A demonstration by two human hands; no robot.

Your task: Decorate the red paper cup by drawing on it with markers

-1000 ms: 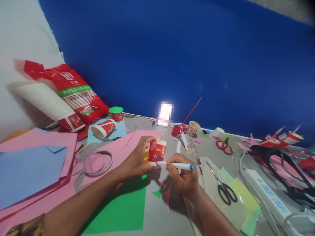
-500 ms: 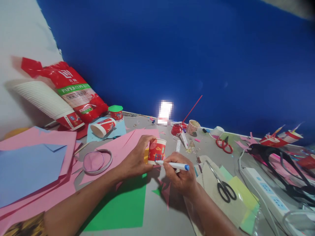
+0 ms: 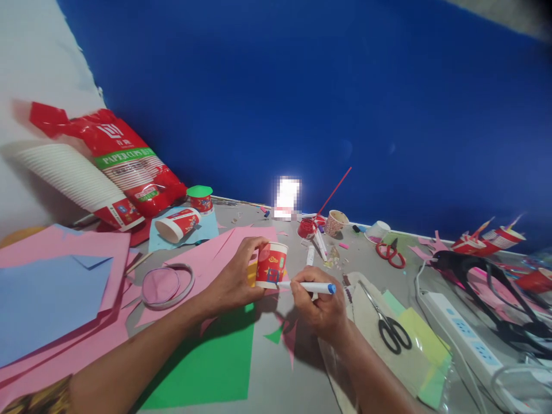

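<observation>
Left hand (image 3: 237, 275), closed around a red printed paper cup (image 3: 271, 263) held upright over the grey surface (image 3: 276, 379), apparently braces it; right hand (image 3: 319, 302) pinches a slim white plastic blue-ended marker (image 3: 314, 287), presumably for control near the cup's base

My cup (image 3: 272, 265): red, yellow motif, blue marks, white rim. My pen (image 3: 314, 287): white, blue end. My sleeve (image 3: 41, 398): mottled black and gold-brown. Green sheet (image 3: 215, 362), blue sheet (image 3: 52, 305): plain. Bag (image 3: 127, 167): red, green band, white lettering. Scissors (image 3: 385, 322): black handles. Backdrop (image 3: 241, 103): deep blue.
</observation>
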